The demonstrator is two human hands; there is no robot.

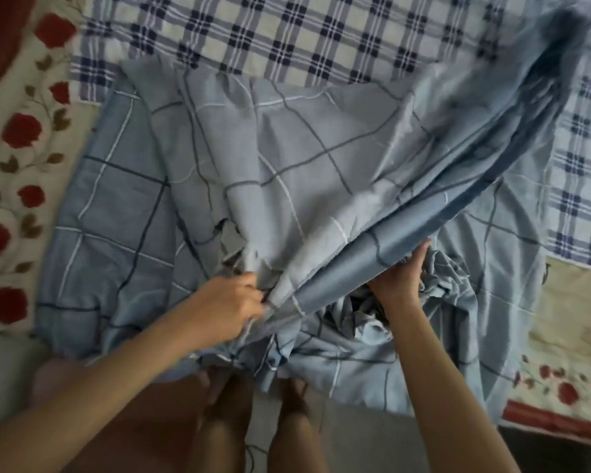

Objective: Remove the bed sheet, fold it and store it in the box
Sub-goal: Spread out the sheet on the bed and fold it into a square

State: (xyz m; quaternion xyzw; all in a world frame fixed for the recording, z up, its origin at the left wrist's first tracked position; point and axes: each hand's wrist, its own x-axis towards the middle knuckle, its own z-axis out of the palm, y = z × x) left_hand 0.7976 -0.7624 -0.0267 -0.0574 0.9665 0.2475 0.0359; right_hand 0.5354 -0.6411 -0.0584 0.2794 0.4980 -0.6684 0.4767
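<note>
1. Under everything lay a checked cover [321,35] at the top of the frame and a flowered blanket [21,148] on the left.
2. The bed sheet [287,158] lay loose in the middle, likely pulled off for folding.
3. The left hand [229,308] pinched a bunched edge with curled fingers, likely to keep a corner.
4. The right hand [398,278] reached up against a lifted fold; I could not tell if it gripped.
5. No box showed, and no words could be read.
</note>
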